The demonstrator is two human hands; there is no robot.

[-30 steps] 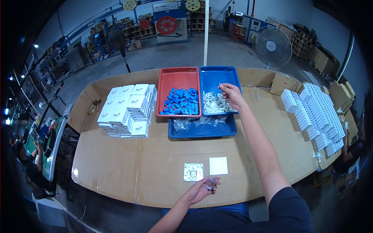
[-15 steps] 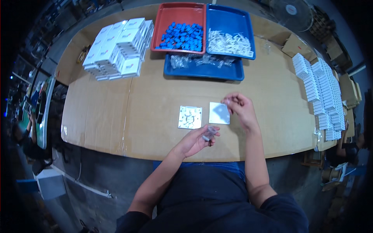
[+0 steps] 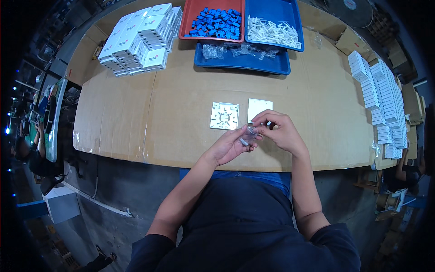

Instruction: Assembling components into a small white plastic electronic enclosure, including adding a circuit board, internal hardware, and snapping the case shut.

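Your left hand [image 3: 229, 147] pinched the bag [image 3: 250, 136], thumb to fingers, near the table [image 3: 190, 122] front edge; right hand [image 3: 282, 132] met bag's far end, fingertips bunched, couldn't tell on what.

Too small to read
Lettered in dark and red on white boxes [image 3: 133, 38], beyond and left of the gripping left hand [image 3: 226, 148].

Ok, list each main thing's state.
Left hand: holding small clear bag
Right hand: at the bag's edge, grip unclear
Small clear bag: apparently holding a white piece
Patterned white square: lying flat
Plain white square: flat, partly hidden
Red tray: holding blue pieces
Upper blue tray: holding white pieces
Lower blue tray: holding clear plastic
Left white boxes: stacked
Right white blocks: stacked
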